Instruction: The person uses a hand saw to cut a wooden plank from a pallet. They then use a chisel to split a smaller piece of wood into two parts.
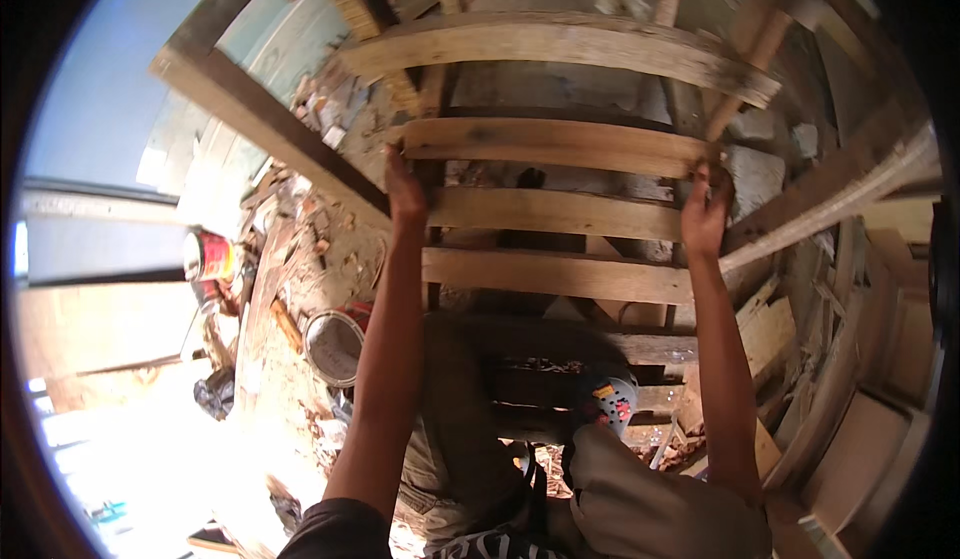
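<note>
Brown wood forms the slat (550,144) spanning the slatted frame (560,43) between your left hand (405,191) and right hand (708,209), whether either closes on its end cannot be told, beyond your grey clog (618,409) and a bucket (333,347) leftward.

The slats (555,140) are matt, rough-looking wood, the trousers (650,474) matt cloth.

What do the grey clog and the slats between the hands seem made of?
Clog: probably moulded foam or plastic, matte-looking, judging by its perforated grey shell. Slats: wood, apparently unpainted and rough, judging by their uneven brown, streaked faces.
</note>
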`<state>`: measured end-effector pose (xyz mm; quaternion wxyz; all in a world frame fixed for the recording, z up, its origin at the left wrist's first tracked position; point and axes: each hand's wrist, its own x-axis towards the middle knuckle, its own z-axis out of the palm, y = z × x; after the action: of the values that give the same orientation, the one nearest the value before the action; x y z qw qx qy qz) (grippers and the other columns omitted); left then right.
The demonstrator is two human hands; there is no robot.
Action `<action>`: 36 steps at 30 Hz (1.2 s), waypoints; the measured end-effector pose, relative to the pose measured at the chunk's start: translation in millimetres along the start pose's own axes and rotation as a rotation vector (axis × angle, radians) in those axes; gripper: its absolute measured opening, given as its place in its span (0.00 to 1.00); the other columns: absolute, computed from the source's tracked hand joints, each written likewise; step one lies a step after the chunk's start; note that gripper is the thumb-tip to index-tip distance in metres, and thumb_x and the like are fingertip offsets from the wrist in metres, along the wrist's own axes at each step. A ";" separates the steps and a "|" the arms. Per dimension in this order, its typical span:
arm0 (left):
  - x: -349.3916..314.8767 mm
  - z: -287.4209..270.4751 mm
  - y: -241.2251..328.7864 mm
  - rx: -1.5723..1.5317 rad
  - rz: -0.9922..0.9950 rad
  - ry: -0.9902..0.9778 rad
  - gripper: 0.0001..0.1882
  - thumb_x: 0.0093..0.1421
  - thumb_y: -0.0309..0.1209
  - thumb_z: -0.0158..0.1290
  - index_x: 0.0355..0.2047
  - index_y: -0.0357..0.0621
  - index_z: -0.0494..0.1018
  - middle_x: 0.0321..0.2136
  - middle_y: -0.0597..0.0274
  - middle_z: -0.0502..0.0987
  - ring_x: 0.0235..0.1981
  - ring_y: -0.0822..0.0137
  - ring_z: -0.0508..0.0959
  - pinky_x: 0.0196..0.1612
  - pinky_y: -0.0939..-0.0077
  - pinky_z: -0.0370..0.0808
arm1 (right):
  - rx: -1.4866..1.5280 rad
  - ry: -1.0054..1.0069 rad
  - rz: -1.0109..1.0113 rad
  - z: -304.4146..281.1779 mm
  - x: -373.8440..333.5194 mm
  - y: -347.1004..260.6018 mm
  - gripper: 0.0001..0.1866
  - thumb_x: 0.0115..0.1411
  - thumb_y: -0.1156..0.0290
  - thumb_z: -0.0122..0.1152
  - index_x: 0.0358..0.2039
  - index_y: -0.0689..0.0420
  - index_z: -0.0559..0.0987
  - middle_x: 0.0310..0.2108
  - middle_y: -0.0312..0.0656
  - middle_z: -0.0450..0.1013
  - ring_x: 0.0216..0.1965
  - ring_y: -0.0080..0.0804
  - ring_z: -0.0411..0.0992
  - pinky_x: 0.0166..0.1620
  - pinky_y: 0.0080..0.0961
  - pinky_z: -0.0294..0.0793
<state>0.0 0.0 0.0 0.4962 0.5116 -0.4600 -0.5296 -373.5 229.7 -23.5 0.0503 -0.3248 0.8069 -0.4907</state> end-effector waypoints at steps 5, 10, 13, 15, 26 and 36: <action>4.2 -17.0 2.8 0.116 0.077 0.004 0.32 0.74 0.50 0.32 0.61 0.32 0.67 0.59 0.49 0.70 0.61 0.58 0.68 0.66 0.67 0.58 | 0.152 -0.042 0.090 6.3 -12.3 -42.9 0.40 0.70 0.45 0.48 0.68 0.65 0.55 0.66 0.60 0.57 0.67 0.52 0.58 0.67 0.39 0.57; -10.2 -9.4 9.5 0.130 0.134 -0.042 0.27 0.73 0.44 0.37 0.59 0.31 0.69 0.56 0.44 0.72 0.58 0.55 0.72 0.63 0.67 0.65 | 0.099 -0.037 0.031 2.0 -12.0 -38.7 0.40 0.70 0.46 0.49 0.69 0.66 0.55 0.66 0.60 0.59 0.68 0.51 0.58 0.68 0.37 0.54; -15.4 0.6 17.9 -0.099 0.022 -0.044 0.23 0.69 0.35 0.42 0.59 0.30 0.68 0.55 0.38 0.73 0.57 0.46 0.73 0.61 0.62 0.67 | 0.067 -0.049 0.002 0.6 -11.9 -36.4 0.41 0.70 0.45 0.49 0.68 0.68 0.55 0.66 0.62 0.59 0.69 0.52 0.57 0.69 0.36 0.53; -16.8 7.9 16.1 -0.183 -0.002 -0.036 0.22 0.67 0.30 0.44 0.59 0.30 0.67 0.54 0.37 0.74 0.56 0.43 0.74 0.61 0.60 0.68 | 0.060 -0.058 0.000 -2.4 -11.9 -34.7 0.42 0.69 0.45 0.49 0.68 0.69 0.55 0.66 0.63 0.58 0.69 0.52 0.56 0.69 0.36 0.53; -7.5 -11.5 4.1 0.282 0.109 -0.017 0.33 0.73 0.53 0.36 0.62 0.35 0.65 0.54 0.51 0.74 0.54 0.61 0.72 0.57 0.70 0.67 | 0.192 -0.057 -0.045 -4.8 -9.2 -44.0 0.40 0.69 0.50 0.54 0.65 0.72 0.57 0.59 0.63 0.67 0.63 0.50 0.65 0.65 0.35 0.60; -27.1 3.3 48.4 0.034 0.275 0.189 0.31 0.73 0.51 0.35 0.63 0.40 0.65 0.60 0.50 0.67 0.60 0.57 0.68 0.63 0.62 0.63 | 0.236 -0.046 -0.268 -24.7 -41.9 -62.7 0.39 0.70 0.63 0.54 0.69 0.70 0.46 0.64 0.65 0.56 0.65 0.48 0.59 0.66 0.37 0.56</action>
<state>-1.1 22.9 50.6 0.5963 0.4997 -0.4860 -0.3981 -320.8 253.2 30.9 0.0405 -0.4322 0.6919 -0.5769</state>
